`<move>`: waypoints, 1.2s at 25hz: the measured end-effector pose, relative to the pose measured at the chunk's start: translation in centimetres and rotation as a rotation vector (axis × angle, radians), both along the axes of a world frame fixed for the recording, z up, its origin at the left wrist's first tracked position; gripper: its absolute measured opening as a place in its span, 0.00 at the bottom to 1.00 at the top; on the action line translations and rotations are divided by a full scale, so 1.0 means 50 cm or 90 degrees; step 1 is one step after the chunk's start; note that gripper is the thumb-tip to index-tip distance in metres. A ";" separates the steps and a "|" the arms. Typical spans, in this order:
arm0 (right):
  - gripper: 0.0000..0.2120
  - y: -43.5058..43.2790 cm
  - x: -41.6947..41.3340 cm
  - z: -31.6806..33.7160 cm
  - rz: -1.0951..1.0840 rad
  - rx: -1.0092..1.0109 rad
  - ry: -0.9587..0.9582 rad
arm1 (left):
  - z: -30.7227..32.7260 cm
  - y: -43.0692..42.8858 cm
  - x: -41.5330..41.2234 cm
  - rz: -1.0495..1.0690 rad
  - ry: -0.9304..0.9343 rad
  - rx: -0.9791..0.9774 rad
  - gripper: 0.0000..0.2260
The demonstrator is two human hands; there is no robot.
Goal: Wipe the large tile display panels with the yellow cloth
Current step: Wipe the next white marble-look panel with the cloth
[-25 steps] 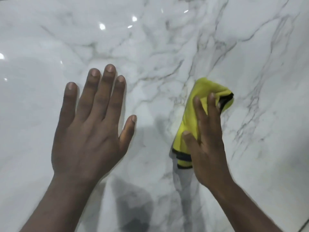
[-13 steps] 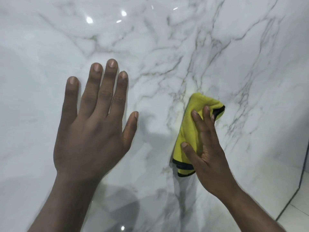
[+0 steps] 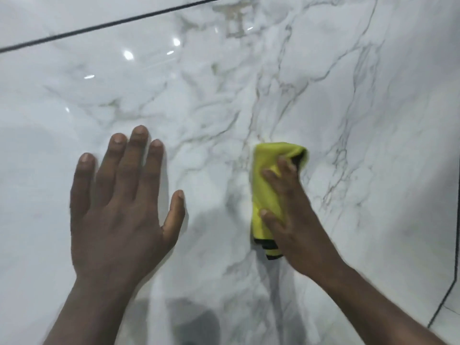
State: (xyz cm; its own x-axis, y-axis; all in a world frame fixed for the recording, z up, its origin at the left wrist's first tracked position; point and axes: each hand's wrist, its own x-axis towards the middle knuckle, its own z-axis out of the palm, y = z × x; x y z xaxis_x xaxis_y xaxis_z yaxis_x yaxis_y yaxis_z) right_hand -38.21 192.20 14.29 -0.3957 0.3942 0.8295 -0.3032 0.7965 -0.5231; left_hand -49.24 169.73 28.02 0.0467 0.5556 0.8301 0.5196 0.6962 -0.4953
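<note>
cloth [image 3: 264, 194]: yellow, black edging | tile panel [image 3: 224, 108]: white, grey veining

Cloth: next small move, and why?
Probably slide the cloth rightward in one stroke. The right hand holds it against the panel near the middle. The left hand lies flat on the panel to its left, blocking that way. A wide veined stretch lies to the right, up to the seam.
</note>
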 end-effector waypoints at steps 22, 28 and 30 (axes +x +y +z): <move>0.30 0.504 0.046 -0.054 -0.075 0.022 -0.015 | -0.063 0.579 0.070 -0.074 0.019 -0.044 0.28; 0.29 0.560 0.033 0.016 -0.080 -0.243 0.101 | -0.067 0.581 0.069 -0.034 0.039 -0.048 0.29; 0.27 0.535 0.008 0.069 -0.133 -0.004 0.112 | -0.066 0.583 0.070 -0.043 0.034 -0.039 0.29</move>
State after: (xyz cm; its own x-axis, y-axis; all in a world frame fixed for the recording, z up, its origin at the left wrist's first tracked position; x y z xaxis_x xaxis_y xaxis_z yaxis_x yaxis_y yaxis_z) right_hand -37.82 218.94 17.76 -0.1548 0.4574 0.8757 -0.2192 0.8484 -0.4819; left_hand -45.76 198.88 24.73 0.1295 0.5997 0.7897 0.5362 0.6275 -0.5645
